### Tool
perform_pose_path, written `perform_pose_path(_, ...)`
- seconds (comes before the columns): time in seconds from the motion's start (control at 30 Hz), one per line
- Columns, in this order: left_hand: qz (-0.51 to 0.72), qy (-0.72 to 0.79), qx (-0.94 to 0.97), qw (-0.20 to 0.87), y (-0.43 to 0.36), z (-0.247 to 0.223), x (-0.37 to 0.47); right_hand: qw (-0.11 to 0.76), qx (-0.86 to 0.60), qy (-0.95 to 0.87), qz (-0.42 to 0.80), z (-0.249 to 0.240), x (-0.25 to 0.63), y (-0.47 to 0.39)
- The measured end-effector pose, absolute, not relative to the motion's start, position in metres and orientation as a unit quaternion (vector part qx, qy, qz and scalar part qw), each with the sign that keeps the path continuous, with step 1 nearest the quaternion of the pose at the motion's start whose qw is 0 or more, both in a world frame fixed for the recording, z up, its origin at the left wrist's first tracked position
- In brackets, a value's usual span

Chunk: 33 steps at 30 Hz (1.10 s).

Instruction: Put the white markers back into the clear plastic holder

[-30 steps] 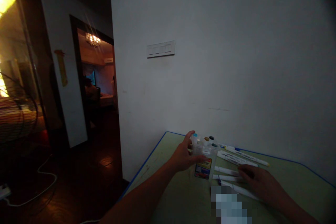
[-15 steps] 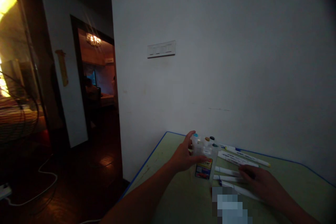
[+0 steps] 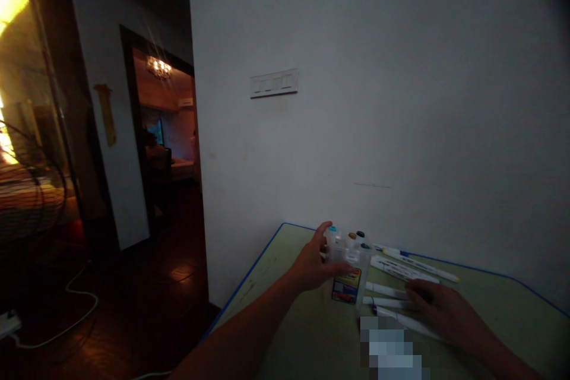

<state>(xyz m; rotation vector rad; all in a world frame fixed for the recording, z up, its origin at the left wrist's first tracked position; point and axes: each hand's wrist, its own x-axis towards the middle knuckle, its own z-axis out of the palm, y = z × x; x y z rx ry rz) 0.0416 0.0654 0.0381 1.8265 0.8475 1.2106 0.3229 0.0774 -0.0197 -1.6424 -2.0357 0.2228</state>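
Observation:
My left hand (image 3: 309, 267) is wrapped round a clear plastic box (image 3: 361, 267) with a coloured label, standing upright on the green table. Several markers stand inside the box, their blue, brown, black and teal ends at the top. To the right, my right hand (image 3: 439, 309) is bent over white markers (image 3: 387, 291) lying on the table; its fingertips touch or cover their right ends, and its grip is partly hidden. More white markers (image 3: 403, 268) lie behind it, near the wall. A pixelated patch hides what is in front of the box.
The green table (image 3: 294, 323) has a blue edge and meets a white wall (image 3: 378, 101) with a switch panel (image 3: 274, 84). On the left are a dark floor, a white cable (image 3: 82, 292) and a doorway to a lit room.

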Motion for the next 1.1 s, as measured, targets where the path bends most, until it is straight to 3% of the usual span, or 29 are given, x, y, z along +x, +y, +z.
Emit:
perform_pose_path(0.67, 0.464, 0.339, 0.699, 0.426, 0.065, 0.05, 0.045, 0.265, -0.68, -0.683, 0.014, 0.006, 0.329, 0.072)
perform_pose_path(1.1, 0.466, 0.341, 0.689, 0.437, 0.064, 0.053, 0.046, 0.247, -0.77, -0.588, -0.026, -0.011, 0.37, 0.083)
